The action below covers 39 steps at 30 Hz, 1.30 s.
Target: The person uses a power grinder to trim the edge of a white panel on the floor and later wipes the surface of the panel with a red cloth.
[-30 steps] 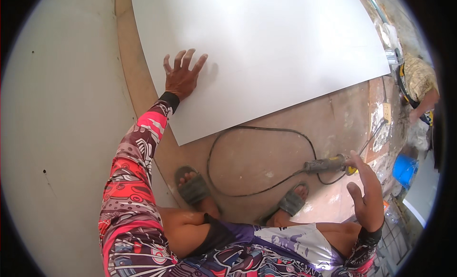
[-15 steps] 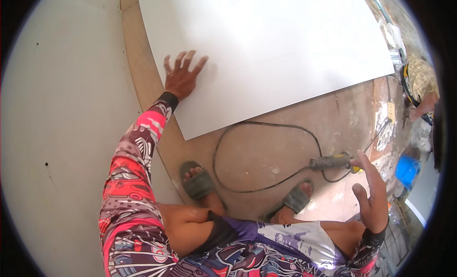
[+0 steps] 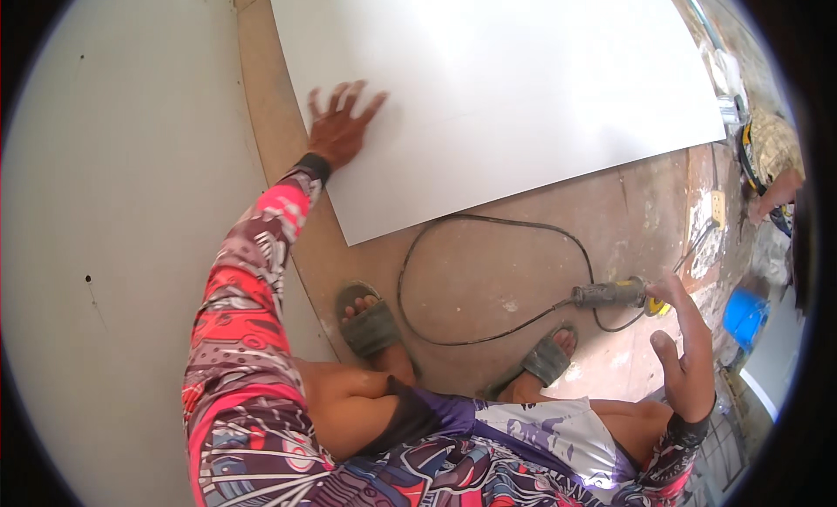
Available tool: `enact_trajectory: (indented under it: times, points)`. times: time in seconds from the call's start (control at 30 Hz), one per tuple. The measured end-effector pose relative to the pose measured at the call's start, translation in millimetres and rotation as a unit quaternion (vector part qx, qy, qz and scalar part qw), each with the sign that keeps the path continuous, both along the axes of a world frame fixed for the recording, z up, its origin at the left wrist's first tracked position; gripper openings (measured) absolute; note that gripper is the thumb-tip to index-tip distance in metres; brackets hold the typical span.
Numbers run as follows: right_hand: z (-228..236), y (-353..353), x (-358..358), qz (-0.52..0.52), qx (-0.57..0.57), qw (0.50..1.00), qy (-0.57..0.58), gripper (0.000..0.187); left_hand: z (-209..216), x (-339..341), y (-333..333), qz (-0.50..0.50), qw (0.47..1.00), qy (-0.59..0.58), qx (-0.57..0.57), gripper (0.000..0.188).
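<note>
A large white flat board (image 3: 506, 88) lies on the brown floor, its near left corner pointing toward my feet. My left hand (image 3: 342, 130) is over the board's left edge with fingers spread, its palm side toward the surface. Whether it presses on the board or hovers just above, I cannot tell. Held up at the right, my right hand (image 3: 689, 359) is empty, its thumb standing apart from the stretched fingers. Beyond its fingertips a dark corded angle grinder (image 3: 610, 293) with a yellow part at its head lies on the floor, its head partly hidden by the fingers.
The grinder's black cable (image 3: 403, 289) loops across the floor by my sandalled feet. A pale wall or panel (image 3: 131, 245) runs along the left. At right are a cream power socket (image 3: 717, 209), a blue container (image 3: 745, 317) and another person's arm (image 3: 780, 193).
The whole view has shifted slightly. My left hand stays over the board's left edge, and my right hand is still raised near the grinder.
</note>
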State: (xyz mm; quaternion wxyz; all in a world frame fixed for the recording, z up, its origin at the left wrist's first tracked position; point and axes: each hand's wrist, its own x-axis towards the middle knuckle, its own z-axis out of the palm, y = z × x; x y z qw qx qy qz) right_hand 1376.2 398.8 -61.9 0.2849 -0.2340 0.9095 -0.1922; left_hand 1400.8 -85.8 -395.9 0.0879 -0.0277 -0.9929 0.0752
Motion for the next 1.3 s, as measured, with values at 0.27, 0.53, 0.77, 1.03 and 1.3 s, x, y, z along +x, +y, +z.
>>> enact_trajectory:
  times: [0.27, 0.53, 0.77, 1.03, 1.3]
  points:
    - [1, 5, 7, -0.017, 0.013, 1.000, -0.005, 0.061, 2, -11, 30, 0.011, 0.999, 0.034, 0.012, 0.053]
    - [9, -3, 13, -0.010, -0.005, 1.000, 0.001, 0.060, 13, -43, 86, -0.077, 0.996, -0.001, 0.050, 0.055]
    - [-1, 6, 13, 0.118, 0.083, 0.987, -0.069, 0.060, 34, -20, -57, 0.177, 0.973, -0.027, 0.143, 0.026]
    - [8, 16, 15, 0.118, 0.050, 0.987, -0.099, 0.060, 42, -15, -93, 0.248, 0.959, -0.039, 0.133, 0.027]
    - [-9, 15, 21, 0.167, 0.083, 0.967, -0.176, 0.059, 41, 9, -87, 0.257, 0.958, -0.089, 0.094, 0.020]
